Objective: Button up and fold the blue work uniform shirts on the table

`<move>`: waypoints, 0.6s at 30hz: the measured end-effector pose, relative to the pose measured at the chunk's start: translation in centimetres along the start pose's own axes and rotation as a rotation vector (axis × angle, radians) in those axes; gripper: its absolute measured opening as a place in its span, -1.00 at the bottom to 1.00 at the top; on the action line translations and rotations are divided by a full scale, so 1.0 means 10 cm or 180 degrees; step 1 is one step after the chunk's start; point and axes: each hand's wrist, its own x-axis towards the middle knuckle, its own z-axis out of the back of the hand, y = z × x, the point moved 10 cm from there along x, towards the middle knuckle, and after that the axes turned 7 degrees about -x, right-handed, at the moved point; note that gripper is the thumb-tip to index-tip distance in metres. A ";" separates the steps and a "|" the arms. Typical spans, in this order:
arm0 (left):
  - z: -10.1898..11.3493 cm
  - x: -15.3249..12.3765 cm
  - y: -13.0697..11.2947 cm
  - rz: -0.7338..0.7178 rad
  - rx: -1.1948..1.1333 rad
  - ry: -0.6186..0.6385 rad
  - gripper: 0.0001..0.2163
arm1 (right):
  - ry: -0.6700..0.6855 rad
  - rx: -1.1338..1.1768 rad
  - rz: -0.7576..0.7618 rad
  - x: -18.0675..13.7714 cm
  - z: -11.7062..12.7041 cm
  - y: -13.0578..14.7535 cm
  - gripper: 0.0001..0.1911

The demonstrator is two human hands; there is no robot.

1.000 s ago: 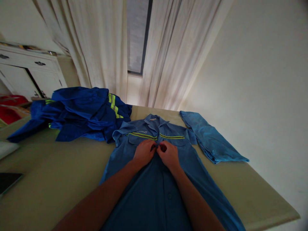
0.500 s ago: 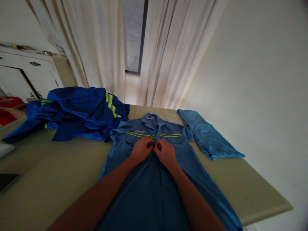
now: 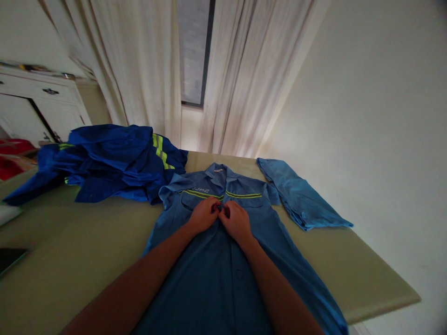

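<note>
A blue short-sleeved work shirt (image 3: 209, 279) lies front side up before me, its collar toward the window. Yellow stripes and pale lettering cross its chest. My left hand (image 3: 205, 215) pinches the front placket just below the chest stripes. Close against it, my right hand (image 3: 236, 220) pinches the same spot from the other side, the fingertips of both nearly touching. Whatever button or buttonhole lies between the fingers is hidden. Further down the placket a round button (image 3: 239, 274) shows.
Dark blue garments with reflective bands (image 3: 115, 163) are heaped at the back left. Folded light blue cloth (image 3: 303, 197) lies by the right wall. A dark flat device (image 3: 10, 260) rests at the left edge of the table (image 3: 84, 251). Curtains (image 3: 139, 70) hang behind.
Both hands have shifted very slightly left, still pinching the placket at the same place. The shirt's front has moved a little with them.
</note>
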 end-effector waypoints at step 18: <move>0.00 -0.04 -0.12 -0.0198 0.0141 0.0126 -0.85 | 0.0204 -0.0102 -0.0260 0.03 -0.02 -0.16 -0.88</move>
